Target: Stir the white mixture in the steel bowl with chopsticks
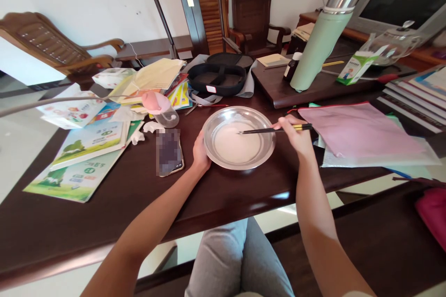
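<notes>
A shiny metal bowl [268, 146] sits near the front of the dark wooden table, with a white substance [237, 144] spread over its bottom; whether it is powder or liquid I cannot tell. My left hand [201, 152] is closed around the bowl's left rim, its fingers partly hidden behind the metal. In my right hand [294, 133] is a pair of black chopsticks [259, 131] with gold-coloured ends. They reach over the right rim, and their tips touch or hover just above the white substance. A phone [169, 153] lies left of my left hand.
Workbooks [87, 148] and crumpled tissues [138, 137] lie on the left, beside a pink-topped clear cup [162, 109]. Behind the bowl is a black case [218, 79]. A green thermos [320, 44] stands on a raised board at right, above a pink zip folder [358, 127].
</notes>
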Motion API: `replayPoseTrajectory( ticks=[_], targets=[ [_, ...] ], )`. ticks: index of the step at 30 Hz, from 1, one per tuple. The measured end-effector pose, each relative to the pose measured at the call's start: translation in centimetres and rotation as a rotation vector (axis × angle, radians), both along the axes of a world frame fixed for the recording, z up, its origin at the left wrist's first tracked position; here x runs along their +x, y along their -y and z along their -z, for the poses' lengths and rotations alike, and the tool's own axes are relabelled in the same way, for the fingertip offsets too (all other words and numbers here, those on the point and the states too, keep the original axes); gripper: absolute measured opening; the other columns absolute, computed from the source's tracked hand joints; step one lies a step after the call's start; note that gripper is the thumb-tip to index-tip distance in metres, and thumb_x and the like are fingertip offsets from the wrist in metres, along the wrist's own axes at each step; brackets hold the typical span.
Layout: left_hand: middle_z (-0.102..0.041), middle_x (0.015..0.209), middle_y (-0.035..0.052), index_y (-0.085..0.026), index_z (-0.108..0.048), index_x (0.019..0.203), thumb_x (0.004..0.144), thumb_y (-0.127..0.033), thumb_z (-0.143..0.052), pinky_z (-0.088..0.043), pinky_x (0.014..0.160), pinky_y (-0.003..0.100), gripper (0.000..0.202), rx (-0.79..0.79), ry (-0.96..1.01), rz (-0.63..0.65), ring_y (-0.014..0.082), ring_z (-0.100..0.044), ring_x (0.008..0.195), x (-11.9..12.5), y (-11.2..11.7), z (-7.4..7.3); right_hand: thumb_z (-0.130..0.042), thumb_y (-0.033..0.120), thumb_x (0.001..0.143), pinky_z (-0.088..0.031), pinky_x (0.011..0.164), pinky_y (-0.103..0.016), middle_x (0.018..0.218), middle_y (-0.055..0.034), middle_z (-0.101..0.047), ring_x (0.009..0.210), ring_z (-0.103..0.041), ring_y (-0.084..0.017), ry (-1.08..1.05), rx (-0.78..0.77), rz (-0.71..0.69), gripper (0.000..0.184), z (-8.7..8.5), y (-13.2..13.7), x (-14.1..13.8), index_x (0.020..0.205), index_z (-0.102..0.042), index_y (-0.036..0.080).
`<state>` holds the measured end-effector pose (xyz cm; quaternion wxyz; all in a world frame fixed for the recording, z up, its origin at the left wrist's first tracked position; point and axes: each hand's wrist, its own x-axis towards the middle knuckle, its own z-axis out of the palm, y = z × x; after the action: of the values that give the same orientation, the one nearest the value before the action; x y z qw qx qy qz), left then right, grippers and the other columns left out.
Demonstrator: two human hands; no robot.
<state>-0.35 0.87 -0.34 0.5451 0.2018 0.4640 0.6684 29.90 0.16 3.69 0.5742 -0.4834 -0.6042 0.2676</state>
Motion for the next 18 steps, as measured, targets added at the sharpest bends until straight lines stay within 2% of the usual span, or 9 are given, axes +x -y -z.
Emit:
replayPoseTrajectory(
  ticks=[2,3,5,8,11,15,18],
  targets=[
    [-0.09,0.1,0.0043,-0.026,-0.083,0.088,0.081,-0.052,-0.094,-0.065,0.112,0.043,0.029,-0.004,0.009,0.005,0.0334,-0.084,0.12,0.0,0.0,0.0,-0.077,0.095,0.092,-0.065,0.086,-0.047,0.065,-0.0032,-0.077,0.072,-0.079,-0.028,-0.086,0.007,0.048,0.072,0.0,0.1,0.6,0.061,-0.074,0.03],
    [-0.09,0.101,0.0044,-0.026,-0.083,0.088,0.081,-0.051,-0.094,-0.065,0.112,0.043,0.028,-0.005,0.014,0.007,0.0335,-0.084,0.121,0.0,0.0,0.0,-0.077,0.095,0.091,-0.065,0.082,-0.047,0.062,-0.003,-0.075,0.068,-0.078,-0.028,-0.107,-0.005,0.029,0.073,-0.1,0.2,0.7,0.059,-0.072,0.03],
    [-0.091,0.101,0.0042,-0.026,-0.083,0.087,0.083,-0.05,-0.093,-0.065,0.112,0.043,0.026,-0.005,0.015,0.01,0.0339,-0.084,0.122,0.0,0.0,0.0,-0.079,0.095,0.09,-0.065,0.078,-0.045,0.064,-0.0037,-0.076,0.066,-0.079,-0.027,-0.088,-0.052,-0.075,0.073,-0.3,0.4,0.3,0.058,-0.073,0.029],
    [-0.091,0.103,0.0042,-0.027,-0.084,0.089,0.085,-0.049,-0.093,-0.064,0.114,0.042,0.025,0.001,-0.004,0.013,0.0334,-0.084,0.125,-0.1,-0.1,0.1,-0.081,0.092,0.091,-0.065,0.085,-0.045,0.079,-0.0056,-0.086,0.08,-0.084,-0.028,0.027,-0.09,-0.234,0.066,-0.4,0.6,-0.9,0.069,-0.083,0.03],
    [-0.091,0.103,0.0045,-0.025,-0.084,0.088,0.085,-0.048,-0.092,-0.063,0.115,0.041,0.024,-0.001,-0.002,0.01,0.0317,-0.084,0.123,-0.2,0.0,0.1,-0.079,0.095,0.09,-0.065,0.09,-0.046,0.085,-0.0059,-0.09,0.089,-0.085,-0.03,0.068,-0.048,-0.165,0.066,-0.3,0.4,-1.1,0.075,-0.086,0.031],
    [-0.09,0.101,0.0042,-0.025,-0.085,0.088,0.084,-0.049,-0.093,-0.063,0.114,0.042,0.026,0.005,0.01,0.018,0.0319,-0.085,0.12,-0.2,0.0,0.0,-0.076,0.097,0.09,-0.066,0.089,-0.049,0.07,-0.0037,-0.082,0.075,-0.082,-0.029,-0.041,-0.015,0.029,0.071,-0.2,0.2,0.3,0.064,-0.076,0.031],
    [-0.091,0.102,0.0041,-0.025,-0.085,0.089,0.083,-0.048,-0.095,-0.063,0.115,0.042,0.025,0.017,0.01,0.013,0.0323,-0.084,0.124,-0.2,0.0,0.1,-0.077,0.096,0.091,-0.066,0.08,-0.047,0.064,-0.004,-0.078,0.067,-0.08,-0.029,-0.078,-0.041,-0.014,0.073,-0.5,0.5,0.6,0.06,-0.074,0.03]
  ],
)
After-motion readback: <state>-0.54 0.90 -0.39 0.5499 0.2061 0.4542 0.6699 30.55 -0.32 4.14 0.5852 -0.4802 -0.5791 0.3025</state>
